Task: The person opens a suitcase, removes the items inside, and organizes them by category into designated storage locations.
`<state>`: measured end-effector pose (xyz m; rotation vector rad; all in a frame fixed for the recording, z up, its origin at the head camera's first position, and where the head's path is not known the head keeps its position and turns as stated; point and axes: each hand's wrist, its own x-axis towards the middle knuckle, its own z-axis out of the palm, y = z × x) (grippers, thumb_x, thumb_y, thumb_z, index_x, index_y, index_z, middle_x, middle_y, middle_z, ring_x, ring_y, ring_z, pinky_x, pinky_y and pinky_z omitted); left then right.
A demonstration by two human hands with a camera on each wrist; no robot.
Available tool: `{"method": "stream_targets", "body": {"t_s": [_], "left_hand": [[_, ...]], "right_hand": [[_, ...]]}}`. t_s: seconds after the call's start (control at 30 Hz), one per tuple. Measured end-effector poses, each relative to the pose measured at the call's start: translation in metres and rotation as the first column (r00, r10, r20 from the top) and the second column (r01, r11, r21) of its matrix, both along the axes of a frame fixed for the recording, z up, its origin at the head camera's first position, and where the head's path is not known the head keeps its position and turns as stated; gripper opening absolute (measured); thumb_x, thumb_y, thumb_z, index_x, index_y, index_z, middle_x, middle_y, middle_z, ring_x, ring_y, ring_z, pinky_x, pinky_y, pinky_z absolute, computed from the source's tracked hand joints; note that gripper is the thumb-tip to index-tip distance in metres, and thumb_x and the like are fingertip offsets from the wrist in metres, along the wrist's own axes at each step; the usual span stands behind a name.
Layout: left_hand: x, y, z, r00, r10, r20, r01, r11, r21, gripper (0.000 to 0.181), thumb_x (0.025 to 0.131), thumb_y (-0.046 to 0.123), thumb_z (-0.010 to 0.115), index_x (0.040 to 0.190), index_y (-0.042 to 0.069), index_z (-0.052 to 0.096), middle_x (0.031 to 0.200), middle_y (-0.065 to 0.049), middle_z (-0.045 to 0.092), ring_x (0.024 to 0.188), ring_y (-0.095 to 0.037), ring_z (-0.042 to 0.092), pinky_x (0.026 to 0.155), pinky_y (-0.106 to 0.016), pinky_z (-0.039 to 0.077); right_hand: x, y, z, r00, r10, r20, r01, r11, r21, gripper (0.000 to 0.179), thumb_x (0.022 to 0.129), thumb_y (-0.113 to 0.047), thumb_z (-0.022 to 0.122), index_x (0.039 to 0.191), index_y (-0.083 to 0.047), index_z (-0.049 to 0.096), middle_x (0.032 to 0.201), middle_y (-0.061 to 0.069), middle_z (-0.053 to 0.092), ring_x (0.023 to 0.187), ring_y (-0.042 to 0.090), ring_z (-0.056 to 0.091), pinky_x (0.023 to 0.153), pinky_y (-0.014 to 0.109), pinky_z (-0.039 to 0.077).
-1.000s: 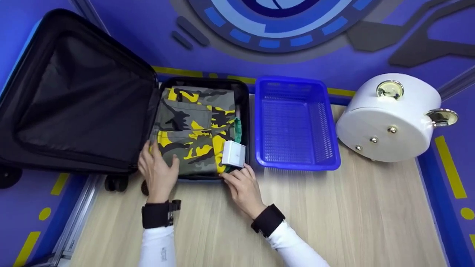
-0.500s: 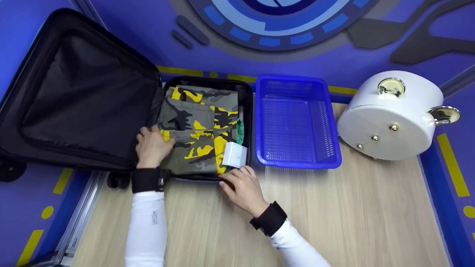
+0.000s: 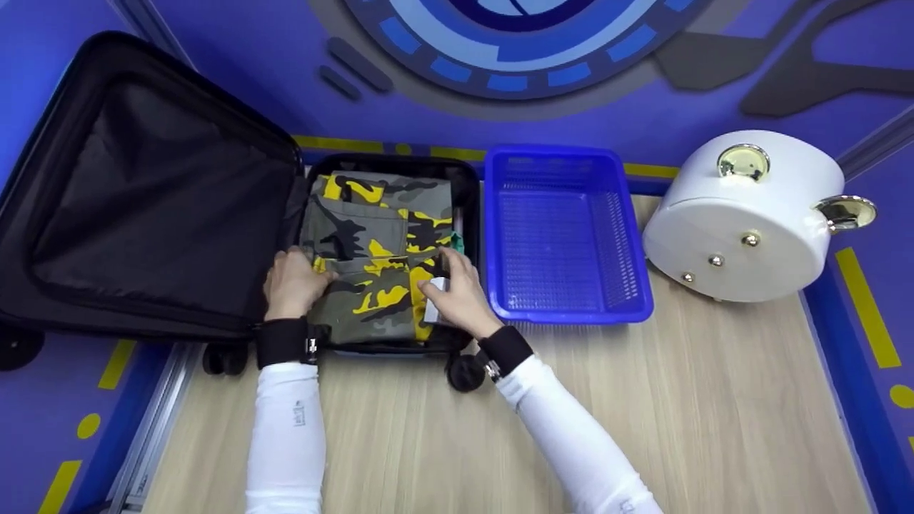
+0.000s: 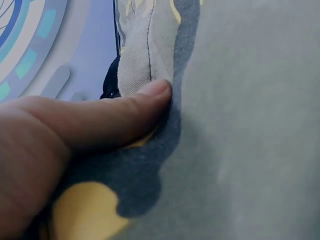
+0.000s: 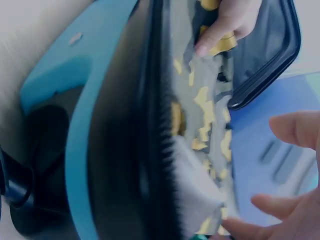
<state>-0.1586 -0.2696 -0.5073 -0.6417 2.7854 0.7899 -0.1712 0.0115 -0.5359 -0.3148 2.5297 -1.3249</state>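
Note:
A folded camouflage garment [image 3: 357,235], grey, black and yellow, lies in the black-lined suitcase [image 3: 400,165]. At its left edge, my left hand [image 3: 293,284] grips the cloth, thumb on top and the other fingers tucked down out of sight. The left wrist view shows that thumb [image 4: 135,110] pressing on the fabric. My right hand [image 3: 463,294] hovers at the garment's lower right corner, over a small white box [image 3: 433,308]. In the right wrist view its fingers [image 5: 280,205] are spread apart, with the white box [image 5: 195,190] close by. Some green cloth [image 3: 457,243] shows at the right.
The suitcase's lid [image 3: 164,207] stands open on the left. To the right is a blue plastic basket [image 3: 498,235]. Further right lies a white round object with gold knobs [image 3: 742,221]. A patterned blue wall [image 3: 250,71] rises behind the wooden tabletop [image 3: 685,400].
My left hand has moved up along the garment's left edge and curled onto it. My right hand has gone from the suitcase's front rim up over the white box.

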Motion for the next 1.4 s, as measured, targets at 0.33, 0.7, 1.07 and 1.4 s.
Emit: {"method": "stream_targets", "body": {"t_s": [0.33,0.7,1.07,1.4], "left_hand": [[0.003,0.005,-0.001,0.999,-0.029,-0.035,0.029,1.000,0.000,0.069,0.093,0.028,0.076,0.142,-0.012,0.047,0.139,-0.036,0.048,0.131,-0.054,0.043,0.106,-0.063,0.041],[-0.003,0.008,-0.002,0.998,-0.046,0.041,0.040,0.989,0.140,0.086,0.099,0.029,0.066,0.159,-0.007,0.016,0.151,-0.038,0.040,0.133,-0.055,0.046,0.109,-0.062,0.039],[-0.003,0.004,-0.006,0.995,0.018,0.099,-0.026,0.996,0.081,0.087,0.099,0.033,0.068,0.158,-0.007,0.017,0.144,-0.035,0.051,0.128,-0.055,0.052,0.105,-0.066,0.041],[0.008,-0.002,-0.003,1.000,-0.012,0.024,0.007,0.984,0.181,0.104,0.084,0.065,0.076,0.146,-0.012,0.043,0.129,-0.033,0.060,0.110,-0.048,0.062,0.089,-0.056,0.051]], "right_hand": [[-0.015,-0.015,-0.007,0.985,-0.024,0.168,0.015,0.998,0.057,0.091,0.095,-0.040,0.066,0.164,-0.002,0.020,0.161,0.025,0.039,0.142,0.037,0.048,0.115,0.046,0.041],[-0.021,-0.013,-0.014,0.968,-0.079,0.240,0.080,0.997,0.006,0.103,0.090,-0.039,0.074,0.165,-0.004,0.013,0.154,0.029,0.046,0.129,0.038,0.059,0.110,0.046,0.046],[-0.010,-0.011,-0.011,0.993,0.011,0.120,-0.017,0.999,0.047,0.094,0.095,-0.038,0.069,0.166,-0.006,0.017,0.164,0.023,0.034,0.144,0.037,0.045,0.117,0.046,0.038],[-0.025,-0.013,-0.012,0.957,-0.076,0.282,0.096,0.994,-0.056,0.109,0.087,-0.037,0.079,0.165,0.001,0.013,0.155,0.028,0.045,0.139,0.038,0.050,0.115,0.045,0.042]]}}
